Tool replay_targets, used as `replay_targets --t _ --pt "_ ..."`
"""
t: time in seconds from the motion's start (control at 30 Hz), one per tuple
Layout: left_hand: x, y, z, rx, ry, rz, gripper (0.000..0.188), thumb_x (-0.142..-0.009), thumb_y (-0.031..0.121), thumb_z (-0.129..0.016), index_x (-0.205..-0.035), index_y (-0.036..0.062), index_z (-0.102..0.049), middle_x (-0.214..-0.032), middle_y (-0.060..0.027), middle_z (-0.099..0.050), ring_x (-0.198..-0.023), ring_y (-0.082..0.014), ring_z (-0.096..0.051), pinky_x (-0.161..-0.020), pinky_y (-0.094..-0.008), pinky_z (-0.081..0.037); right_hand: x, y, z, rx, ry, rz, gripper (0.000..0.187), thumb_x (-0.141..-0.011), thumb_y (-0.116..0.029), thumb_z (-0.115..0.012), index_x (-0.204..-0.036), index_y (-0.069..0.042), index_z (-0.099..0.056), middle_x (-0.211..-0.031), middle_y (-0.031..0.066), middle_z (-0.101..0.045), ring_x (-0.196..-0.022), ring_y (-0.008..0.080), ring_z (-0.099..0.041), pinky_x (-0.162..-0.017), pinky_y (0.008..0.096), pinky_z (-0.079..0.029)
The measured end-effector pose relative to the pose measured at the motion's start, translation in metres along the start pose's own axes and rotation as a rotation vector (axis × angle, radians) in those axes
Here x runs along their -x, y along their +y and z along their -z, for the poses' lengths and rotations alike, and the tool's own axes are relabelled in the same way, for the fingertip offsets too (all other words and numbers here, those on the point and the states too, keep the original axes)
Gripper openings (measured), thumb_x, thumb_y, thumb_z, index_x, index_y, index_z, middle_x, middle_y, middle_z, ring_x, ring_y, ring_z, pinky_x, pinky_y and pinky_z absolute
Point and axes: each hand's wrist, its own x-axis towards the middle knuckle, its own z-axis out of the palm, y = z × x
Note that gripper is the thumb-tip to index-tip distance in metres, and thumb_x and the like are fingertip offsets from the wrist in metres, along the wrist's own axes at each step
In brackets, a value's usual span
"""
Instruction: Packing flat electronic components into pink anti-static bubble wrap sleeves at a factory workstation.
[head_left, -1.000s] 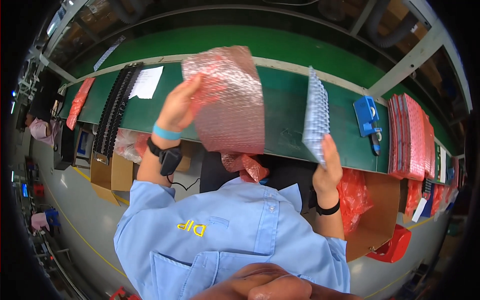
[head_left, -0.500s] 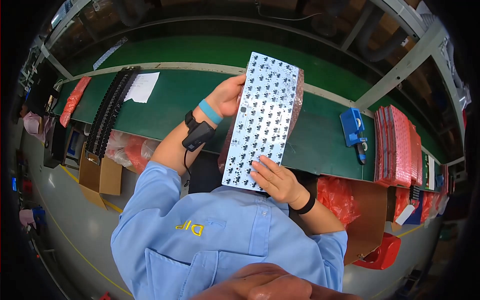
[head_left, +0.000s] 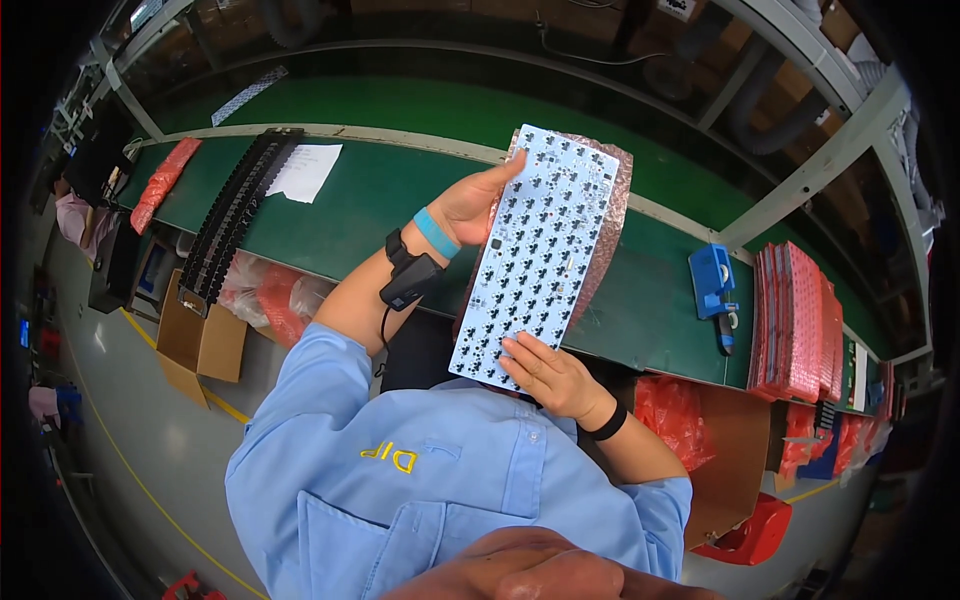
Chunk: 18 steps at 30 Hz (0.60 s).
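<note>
A long white keyboard circuit board (head_left: 545, 240) dotted with small black parts is tilted in front of my chest. My left hand (head_left: 475, 205), above a light blue wristband, grips its upper left edge with the thumb over the face. At the lower right end, my right hand (head_left: 555, 375) holds the board, its fingers resting on the face; the thumb is hidden. A pinkish bubble-wrap bag (head_left: 607, 240) lies behind the board, its edges showing along both sides. Whether either hand also grips the bag, I cannot tell.
Across the green bench (head_left: 390, 185) lie a black slotted rack (head_left: 240, 215), a white paper (head_left: 306, 172) and a red bubble-wrap packet (head_left: 165, 185). To the right are a blue tape dispenser (head_left: 712, 280) and stacked pink bubble-wrap packets (head_left: 795, 320). Cardboard boxes (head_left: 735, 450) stand below.
The board has tilted, so the bright glare on it is gone. My left thumb now shows on its face. The whole view has shifted slightly.
</note>
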Motion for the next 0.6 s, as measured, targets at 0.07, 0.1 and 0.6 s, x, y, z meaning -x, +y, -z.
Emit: replay_targets --t 0.07,0.1,0.6 --pt "0.003 0.002 0.004 -0.020 0.022 -0.002 0.048 -0.104 0.035 -0.047 -0.137 0.0007 -0.050 -0.131 -0.0163 -0.060 -0.116 -0.0267 -0.063 -0.099 -0.0409 -0.053 0.001 0.001 -0.002 -0.003 -0.017 0.022 0.036 -0.085 -0.001 -0.058 -0.121 -0.001 -0.064 -0.133 0.0124 -0.059 -0.128 0.0269 -0.053 -0.092 0.0352 -0.054" --pt "0.004 0.003 0.006 -0.022 0.004 0.008 0.046 -0.103 0.031 -0.049 -0.137 -0.0001 -0.050 -0.131 -0.0171 -0.060 -0.116 -0.0272 -0.063 -0.099 -0.0415 -0.053 0.001 0.001 -0.002 -0.005 -0.025 0.032 0.036 -0.086 -0.001 -0.058 -0.121 -0.001 -0.064 -0.134 0.0125 -0.058 -0.128 0.0268 -0.053 -0.092 0.0352 -0.054" --pt "0.020 -0.001 -0.022 -0.259 0.044 -0.036 0.039 -0.102 0.018 -0.050 -0.136 -0.0014 -0.050 -0.130 -0.0174 -0.061 -0.116 -0.0282 -0.063 -0.100 -0.0421 -0.051 -0.043 0.004 0.094 -0.108 -0.289 -0.221 0.063 -0.070 -0.035 -0.080 -0.124 -0.009 -0.062 -0.133 0.0132 -0.057 -0.121 0.0295 -0.055 -0.098 0.0438 -0.041"
